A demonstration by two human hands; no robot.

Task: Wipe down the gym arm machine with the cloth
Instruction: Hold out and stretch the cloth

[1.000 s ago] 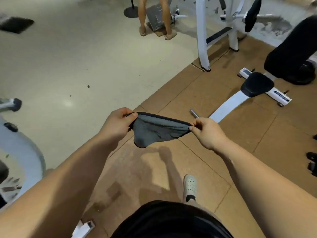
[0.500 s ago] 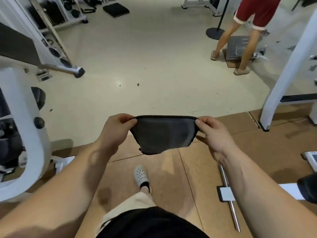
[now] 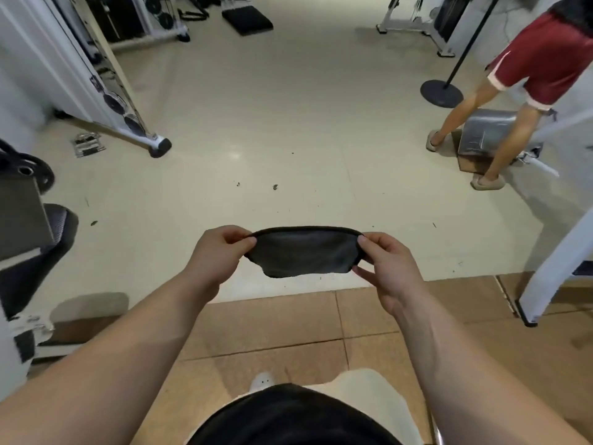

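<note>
Currently I hold the cloth [image 3: 303, 252] stretched between both hands above the floor: left hand [image 3: 215, 255] and right hand [image 3: 386, 263] pinch opposite top corners; dark grey, black-hemmed, lower edge hanging loose.

Both forearms are bare to the lower frame edge — no sleeves, watch or rings showing on the left hand [image 3: 214, 255] or the right hand [image 3: 386, 268]. Below them sit a black top [image 3: 288, 419], pale cream shorts [image 3: 369, 396] and one white perforated clog-style shoe [image 3: 262, 381] — its toe only.
</note>
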